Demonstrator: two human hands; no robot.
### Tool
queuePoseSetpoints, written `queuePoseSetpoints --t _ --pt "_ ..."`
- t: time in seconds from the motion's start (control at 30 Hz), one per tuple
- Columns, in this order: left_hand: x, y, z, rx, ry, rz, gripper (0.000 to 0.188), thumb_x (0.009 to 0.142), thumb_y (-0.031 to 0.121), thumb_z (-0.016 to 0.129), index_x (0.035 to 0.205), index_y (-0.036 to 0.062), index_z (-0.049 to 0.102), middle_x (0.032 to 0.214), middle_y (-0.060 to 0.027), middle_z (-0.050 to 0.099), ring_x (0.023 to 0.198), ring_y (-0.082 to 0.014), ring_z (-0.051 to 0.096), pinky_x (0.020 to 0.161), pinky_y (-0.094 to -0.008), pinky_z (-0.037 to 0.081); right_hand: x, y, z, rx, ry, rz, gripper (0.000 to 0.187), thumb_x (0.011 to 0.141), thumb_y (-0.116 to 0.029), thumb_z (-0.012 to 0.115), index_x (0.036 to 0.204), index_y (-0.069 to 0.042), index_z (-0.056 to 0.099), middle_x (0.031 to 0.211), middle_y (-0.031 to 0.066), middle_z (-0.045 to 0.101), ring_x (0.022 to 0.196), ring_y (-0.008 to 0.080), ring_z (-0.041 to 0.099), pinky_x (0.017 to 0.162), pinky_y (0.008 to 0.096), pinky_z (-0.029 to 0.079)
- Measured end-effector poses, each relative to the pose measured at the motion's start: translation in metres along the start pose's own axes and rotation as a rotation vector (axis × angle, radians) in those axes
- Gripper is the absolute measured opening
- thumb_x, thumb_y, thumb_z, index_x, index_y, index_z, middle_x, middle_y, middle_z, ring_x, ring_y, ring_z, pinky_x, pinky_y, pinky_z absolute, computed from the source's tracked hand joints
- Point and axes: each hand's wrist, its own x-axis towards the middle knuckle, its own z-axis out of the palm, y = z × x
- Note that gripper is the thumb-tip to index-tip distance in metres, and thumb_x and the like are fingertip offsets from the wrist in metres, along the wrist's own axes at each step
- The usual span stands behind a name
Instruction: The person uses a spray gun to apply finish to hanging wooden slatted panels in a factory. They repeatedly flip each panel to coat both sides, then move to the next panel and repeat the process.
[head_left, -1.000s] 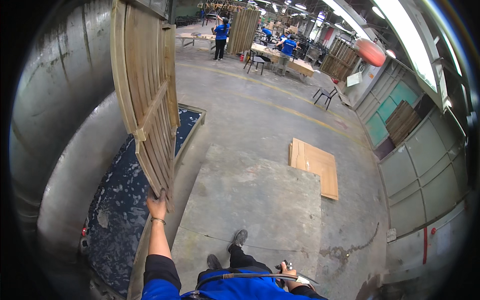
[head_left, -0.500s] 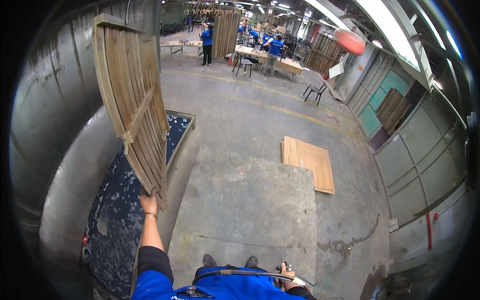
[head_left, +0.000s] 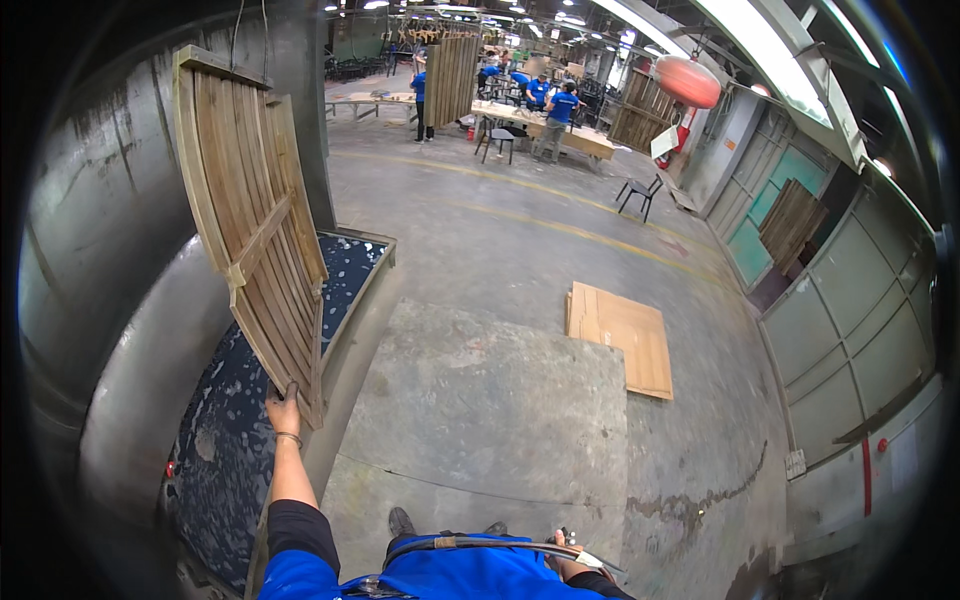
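Observation:
A tall slatted wooden panel (head_left: 250, 190) with a diagonal brace hangs from thin wires (head_left: 266, 35) at the left. My left hand (head_left: 285, 408) grips its bottom edge, arm stretched forward. Under the panel lies a long trough (head_left: 352, 300) of dark liquid with pale flecks of foam. Low at my right side, my right hand (head_left: 566, 547) is closed around what looks like a spray gun (head_left: 570, 535), partly cut off by my body. A dark hose (head_left: 470, 542) runs across my front to that hand.
A curved metal wall (head_left: 150, 340) backs the trough. Flat cardboard (head_left: 625, 340) lies on the floor ahead, beside a large floor sheet (head_left: 490, 390). A black chair (head_left: 640, 195) stands farther off. People in blue shirts (head_left: 562, 108) work at far tables. Grey panelled doors (head_left: 850, 320) line the right.
The panel's lower end and my left hand have shifted slightly left. My view has turned a little. A far person is now partly hidden behind another wooden panel.

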Motion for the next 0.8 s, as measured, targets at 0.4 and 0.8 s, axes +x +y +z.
queuePoseSetpoints --t 0.4,0.8 --pt "-0.059 0.039 0.022 -0.013 0.081 -0.043 0.052 0.089 0.02 0.071 0.131 -0.0096 0.061 0.124 -0.0209 0.069 0.111 -0.0276 0.066 0.099 -0.0347 0.047 0.074 -0.033 -0.04 0.367 -0.239 -0.046 0.052 0.092 -0.05 0.073 0.086 0.002 0.076 0.063 0.0109 0.071 0.05 0.0187 0.068 0.049 0.0383 0.053" --pt "-0.114 0.107 0.056 0.105 0.007 -0.035 0.054 0.09 0.027 0.075 0.129 -0.008 0.062 0.12 -0.0186 0.071 0.108 -0.0259 0.067 0.096 -0.0349 0.048 0.105 0.017 -0.039 0.733 -0.17 0.071 0.043 0.092 -0.038 0.078 0.083 0.004 0.069 0.06 0.0136 0.065 0.045 0.0222 0.062 0.04 0.0376 0.049"
